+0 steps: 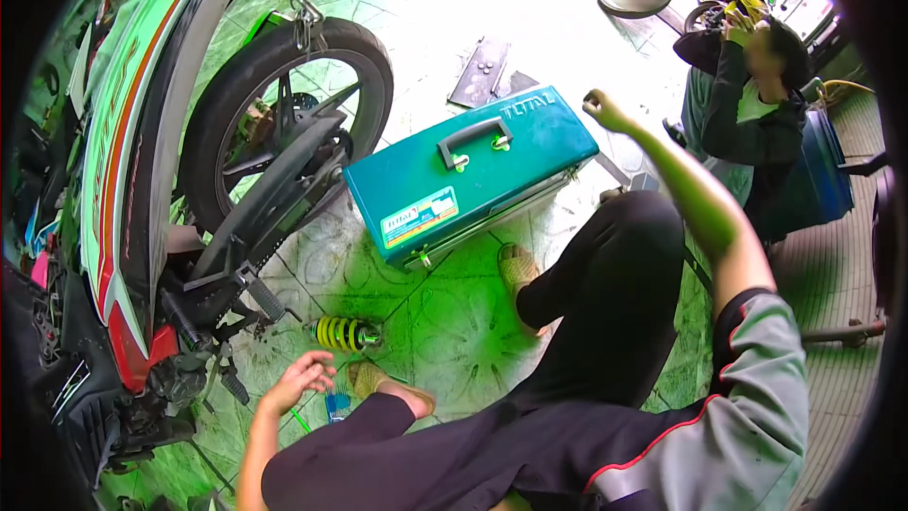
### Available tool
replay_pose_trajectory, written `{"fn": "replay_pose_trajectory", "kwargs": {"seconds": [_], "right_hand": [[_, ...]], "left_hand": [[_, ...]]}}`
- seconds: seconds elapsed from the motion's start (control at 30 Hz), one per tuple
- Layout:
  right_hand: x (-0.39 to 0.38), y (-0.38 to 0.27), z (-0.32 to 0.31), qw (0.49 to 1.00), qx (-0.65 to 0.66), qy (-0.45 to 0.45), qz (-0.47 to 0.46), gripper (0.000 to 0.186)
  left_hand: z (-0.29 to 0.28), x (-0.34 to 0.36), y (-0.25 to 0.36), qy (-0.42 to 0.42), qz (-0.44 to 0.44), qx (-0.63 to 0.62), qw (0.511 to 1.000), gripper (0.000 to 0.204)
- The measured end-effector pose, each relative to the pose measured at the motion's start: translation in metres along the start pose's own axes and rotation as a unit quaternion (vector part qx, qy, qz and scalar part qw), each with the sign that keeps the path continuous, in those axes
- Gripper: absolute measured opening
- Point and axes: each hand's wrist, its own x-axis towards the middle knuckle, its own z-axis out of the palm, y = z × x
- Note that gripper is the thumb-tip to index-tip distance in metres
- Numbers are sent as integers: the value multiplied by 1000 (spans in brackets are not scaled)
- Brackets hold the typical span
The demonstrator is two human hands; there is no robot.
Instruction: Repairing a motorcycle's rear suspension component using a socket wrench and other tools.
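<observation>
My left hand hovers just below a yellow-coiled shock absorber lying on the floor. Its fingers are loosely bent and apart, with nothing seen in them. Out past the right end of a large teal metal toolbox, my right hand is curled into a fist. Whatever that fist may hold is hidden. The toolbox lid is down, its black handle on top and a latch in front. Left of it stands a motorcycle's rear wheel, with the swingarm running alongside.
The green and red motorcycle body fills the left side. A dark flat plate lies behind the toolbox. At the upper right, another person sits with raised hands. My sandalled feet rest on the tiled floor. A small blue item lies near my left hand.
</observation>
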Motion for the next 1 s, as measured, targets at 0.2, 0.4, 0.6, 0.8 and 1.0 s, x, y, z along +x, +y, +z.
{"fn": "replay_pose_trajectory", "kwargs": {"seconds": [0.2,0.4,0.6,0.8,1.0], "right_hand": [[-56,-12,139,983,120,110,80,64],[-67,-3,135,912,373,133,107,59],[-74,5,146,902,398,132,105,51],[-73,17,154,885,433,163,50,46],[-65,80,132,872,439,168,134,46]], "left_hand": [[15,52,36,79,126,443,884,41],[68,243,112,395,168,-110,896,53],[70,254,110,176,248,-299,904,53],[76,256,102,192,235,-303,903,50],[144,280,116,209,273,-260,902,48]]}}
